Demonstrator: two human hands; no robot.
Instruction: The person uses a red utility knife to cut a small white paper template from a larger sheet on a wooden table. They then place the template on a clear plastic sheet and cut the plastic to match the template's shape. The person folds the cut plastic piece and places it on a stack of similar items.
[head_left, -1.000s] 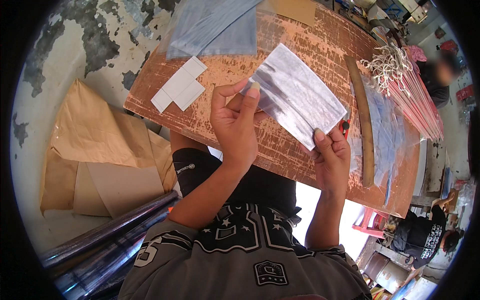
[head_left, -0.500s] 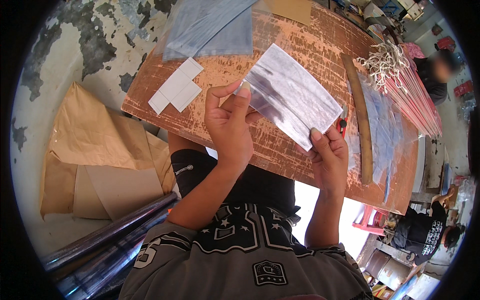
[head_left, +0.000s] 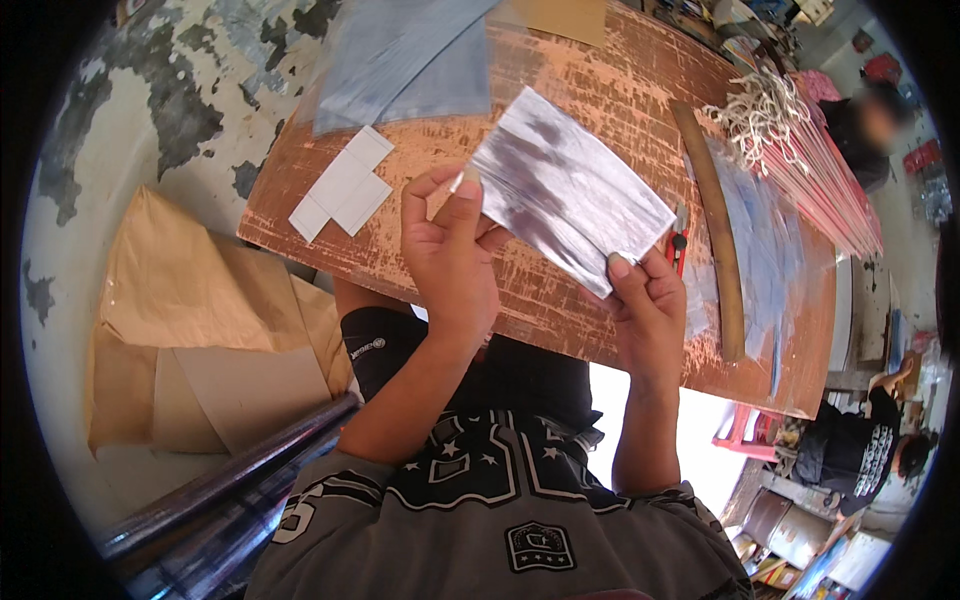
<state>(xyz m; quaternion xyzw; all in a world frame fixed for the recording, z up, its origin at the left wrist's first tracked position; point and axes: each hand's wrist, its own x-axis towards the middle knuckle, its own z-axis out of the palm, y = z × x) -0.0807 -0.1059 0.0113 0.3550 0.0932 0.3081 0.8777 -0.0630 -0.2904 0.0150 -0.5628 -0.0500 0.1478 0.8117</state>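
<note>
Both hands pinching silver sheet [head_left: 568, 200]: left hand [head_left: 452, 255] fingertips at its left corner, right hand [head_left: 648, 305] at lower right edge. Sheet held tilted above worn table [head_left: 600, 80]. Risk: thin film creases or slips if pinch uneven; red cutter [head_left: 680, 245] lies near right knuckles.

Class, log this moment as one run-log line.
left hand: pinches silver sheet corner | right hand: holds lower corner | sheet above wooden table
</note>
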